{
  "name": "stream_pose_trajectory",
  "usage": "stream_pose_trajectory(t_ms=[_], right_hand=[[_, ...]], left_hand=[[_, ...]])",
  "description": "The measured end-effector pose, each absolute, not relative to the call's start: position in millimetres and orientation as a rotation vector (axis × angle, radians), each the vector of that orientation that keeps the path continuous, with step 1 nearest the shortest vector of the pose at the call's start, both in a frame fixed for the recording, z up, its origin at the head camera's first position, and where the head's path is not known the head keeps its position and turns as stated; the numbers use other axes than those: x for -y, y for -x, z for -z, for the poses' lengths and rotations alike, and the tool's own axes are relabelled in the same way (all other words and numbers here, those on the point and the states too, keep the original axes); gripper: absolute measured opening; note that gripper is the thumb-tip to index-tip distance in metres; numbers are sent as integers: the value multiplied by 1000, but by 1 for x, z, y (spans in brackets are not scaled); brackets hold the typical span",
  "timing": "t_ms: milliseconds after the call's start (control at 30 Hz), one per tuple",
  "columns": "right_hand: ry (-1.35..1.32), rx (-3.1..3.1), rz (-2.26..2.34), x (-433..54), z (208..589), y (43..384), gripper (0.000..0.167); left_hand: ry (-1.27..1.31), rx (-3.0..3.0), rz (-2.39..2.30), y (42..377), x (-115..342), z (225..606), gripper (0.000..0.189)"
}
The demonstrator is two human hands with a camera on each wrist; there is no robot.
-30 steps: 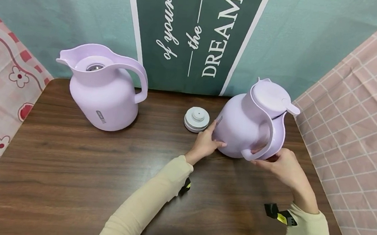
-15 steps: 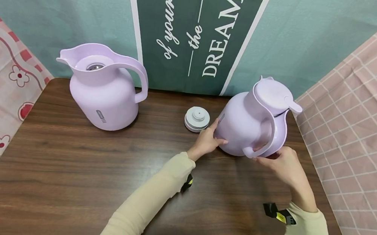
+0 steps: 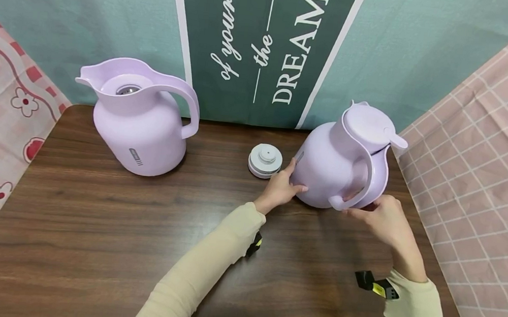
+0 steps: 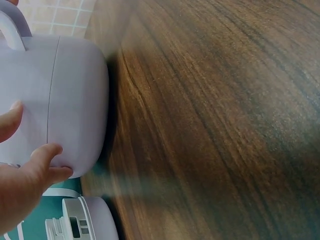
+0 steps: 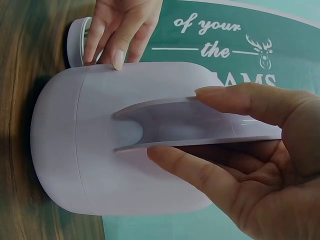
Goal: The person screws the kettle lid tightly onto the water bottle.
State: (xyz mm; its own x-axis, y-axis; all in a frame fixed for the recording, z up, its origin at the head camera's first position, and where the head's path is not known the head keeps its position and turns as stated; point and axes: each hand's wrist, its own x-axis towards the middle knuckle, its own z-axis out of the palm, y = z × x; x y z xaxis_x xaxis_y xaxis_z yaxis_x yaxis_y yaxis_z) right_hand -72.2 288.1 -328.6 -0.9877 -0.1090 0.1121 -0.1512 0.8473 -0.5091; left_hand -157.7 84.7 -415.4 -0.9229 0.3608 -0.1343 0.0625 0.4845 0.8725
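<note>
A lilac thermos jug (image 3: 322, 160) with its lid (image 3: 367, 126) on stands on the right of the table, its handle (image 3: 365, 187) turned toward the front. My right hand (image 3: 388, 220) grips that handle; in the right wrist view, thumb and index finger (image 5: 192, 172) lie on opposite sides of it. My left hand (image 3: 278, 189) rests its spread thumb and fingers against the jug's lower left side, also seen in the left wrist view. Just beyond the left fingers sits a round, pale stopper (image 3: 266, 159), close to them.
Another lilac thermos jug (image 3: 146, 128), open-topped, stands at the back left with its handle facing right. Behind the wooden table (image 3: 89, 245) hangs a green cloth with lettering (image 3: 264, 47). A pink grid cloth (image 3: 487, 165) borders the right side.
The right-hand jug has shifted slightly toward the back and right, with both hands moving along with it. The stopper and the other jug stay in place.
</note>
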Motion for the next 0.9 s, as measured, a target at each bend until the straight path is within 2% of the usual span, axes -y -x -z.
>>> stream_pose_trajectory(t_ms=[533, 900], right_hand=[[-133, 2942, -809, -295, 328, 80, 16], [-132, 2921, -805, -297, 329, 90, 17]], left_hand=[[-489, -2394, -1319, 164, -81, 415, 73], [-507, -2433, -1290, 159, -78, 422, 55]])
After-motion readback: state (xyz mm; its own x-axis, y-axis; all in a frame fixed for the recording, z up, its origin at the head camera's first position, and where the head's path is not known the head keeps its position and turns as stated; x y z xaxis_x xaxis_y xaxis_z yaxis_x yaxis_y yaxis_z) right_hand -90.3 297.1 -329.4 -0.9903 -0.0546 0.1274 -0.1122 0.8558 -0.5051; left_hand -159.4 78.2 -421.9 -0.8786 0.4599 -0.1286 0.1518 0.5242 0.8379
